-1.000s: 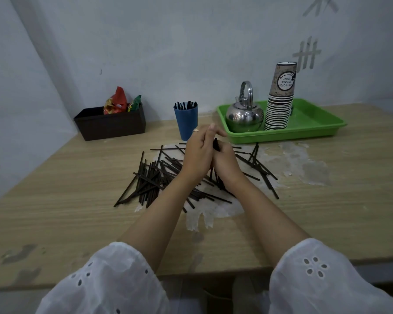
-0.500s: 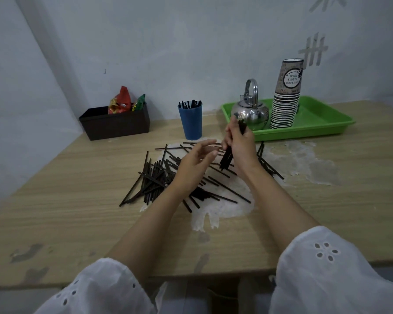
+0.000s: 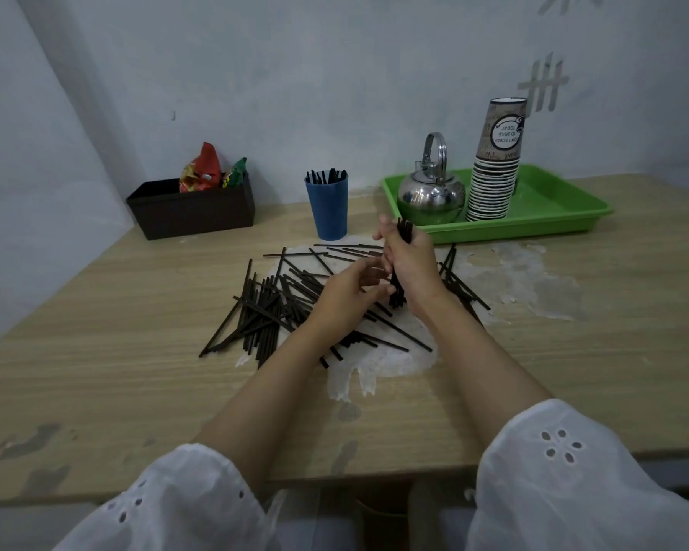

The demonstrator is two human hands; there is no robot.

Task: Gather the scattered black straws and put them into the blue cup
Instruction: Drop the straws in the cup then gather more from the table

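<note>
1. R hand (image 3: pixel 408 264) wrapped firm round a small bundle of thin black plastic straws (image 3: pixel 403 231), held upright off the table, prob to line up the ends
2. L hand (image 3: pixel 347 292) loose, fingers relaxed, just beside the bundle's lower end; touching or not, can't tell
3. Tall blue plastic cup (image 3: pixel 327 208) stands near, behind-left, some straws already in it
4. Loose black straws (image 3: pixel 271 308) lie criss-crossed on the pale wooden table (image 3: pixel 96 371); plenty left
5. Green plastic tray (image 3: pixel 553 216) w/ steel kettle (image 3: pixel 430 196) & paper-cup stack (image 3: pixel 494 180) sits close on the right; mind the kettle

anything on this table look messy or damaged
Loose black straws lie crisscrossed mid-table instead of in the blue cup. Under them the tabletop has pale patches where its surface looks peeled or stained.
</note>
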